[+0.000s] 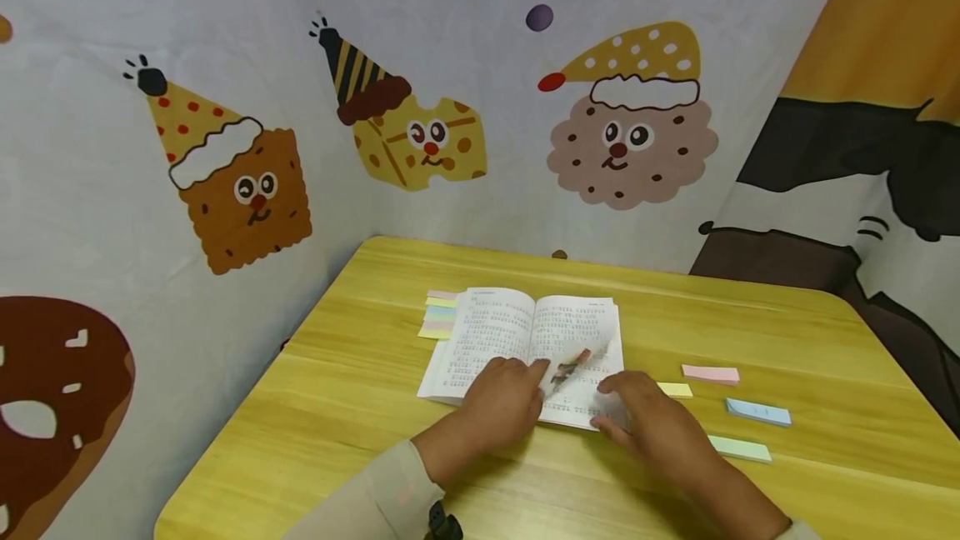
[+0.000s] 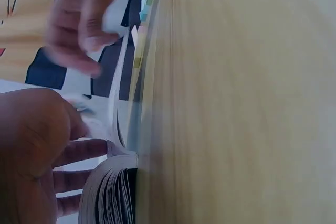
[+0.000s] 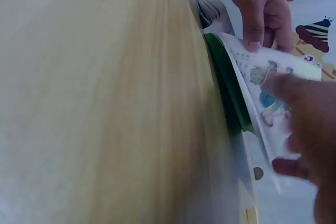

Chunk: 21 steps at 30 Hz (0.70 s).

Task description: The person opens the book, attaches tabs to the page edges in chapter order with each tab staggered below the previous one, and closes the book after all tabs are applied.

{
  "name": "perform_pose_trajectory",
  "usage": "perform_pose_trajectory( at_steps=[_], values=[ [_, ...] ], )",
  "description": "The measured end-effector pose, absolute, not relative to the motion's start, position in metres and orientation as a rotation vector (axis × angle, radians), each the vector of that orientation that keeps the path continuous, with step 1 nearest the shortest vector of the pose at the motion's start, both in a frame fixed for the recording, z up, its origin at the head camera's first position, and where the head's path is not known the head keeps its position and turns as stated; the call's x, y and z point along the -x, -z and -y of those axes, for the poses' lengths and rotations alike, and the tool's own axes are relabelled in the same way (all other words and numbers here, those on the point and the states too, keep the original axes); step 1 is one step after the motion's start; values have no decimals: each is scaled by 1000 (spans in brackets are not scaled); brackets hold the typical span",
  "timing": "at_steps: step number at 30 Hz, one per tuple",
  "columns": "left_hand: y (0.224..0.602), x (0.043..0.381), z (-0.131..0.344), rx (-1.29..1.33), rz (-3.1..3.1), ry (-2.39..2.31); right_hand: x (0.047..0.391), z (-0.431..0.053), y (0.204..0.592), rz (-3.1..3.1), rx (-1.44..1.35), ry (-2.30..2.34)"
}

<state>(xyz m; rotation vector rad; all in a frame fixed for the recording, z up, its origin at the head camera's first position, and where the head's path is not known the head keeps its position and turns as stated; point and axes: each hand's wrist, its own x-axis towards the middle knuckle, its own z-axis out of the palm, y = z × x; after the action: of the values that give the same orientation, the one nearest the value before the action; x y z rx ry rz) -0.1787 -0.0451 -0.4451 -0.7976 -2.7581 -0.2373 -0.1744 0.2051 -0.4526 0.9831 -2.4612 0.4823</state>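
Observation:
An open book (image 1: pixel 573 319) with printed pages lies on the table. My left hand (image 1: pixel 501 403) rests on its lower middle, the index finger reaching to the gutter. In the right wrist view the left hand (image 3: pixel 262 17) touches a page (image 3: pixel 247 59) with a coloured picture. My right hand (image 1: pixel 660 427) is at the lower right corner of the right page, thumb and forefinger apart; it is blurred in the right wrist view. A smeared coloured picture (image 1: pixel 570 367) shows over the right page, so whether that leaf is lifted is hard to tell.
Coloured index tabs (image 1: pixel 441 315) stick out from the book's left edge. To the right lie sticky-note pads: pink (image 1: pixel 710 374), yellow (image 1: pixel 677 390), blue (image 1: pixel 757 412) and green (image 1: pixel 741 448). A cartoon-printed cloth (image 1: pixel 465 15) hangs behind the wooden table (image 1: pixel 360 457).

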Motion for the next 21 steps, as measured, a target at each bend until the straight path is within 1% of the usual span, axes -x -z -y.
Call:
perform_pose_trajectory(
  at_steps=[2,5,8,10,12,18,21],
  values=[
    [445,179,46,713,2710,268,174,-205,456,2575,-1000,-427],
    [445,179,49,505,2568,261,175,-206,461,2669,-1032,-370],
    [442,180,52,269,2443,159,175,-207,465,2692,-1040,-351],
    [437,180,54,194,2476,79,175,-208,465,2698,-1042,-345],
    [434,179,53,231,2543,-4,176,-209,465,2698,-1052,-341],
    [442,176,46,698,2786,122,179,-211,461,2617,-1074,-338],
    [446,174,45,811,2831,146,181,-210,455,2451,-1068,-393]
  ],
)
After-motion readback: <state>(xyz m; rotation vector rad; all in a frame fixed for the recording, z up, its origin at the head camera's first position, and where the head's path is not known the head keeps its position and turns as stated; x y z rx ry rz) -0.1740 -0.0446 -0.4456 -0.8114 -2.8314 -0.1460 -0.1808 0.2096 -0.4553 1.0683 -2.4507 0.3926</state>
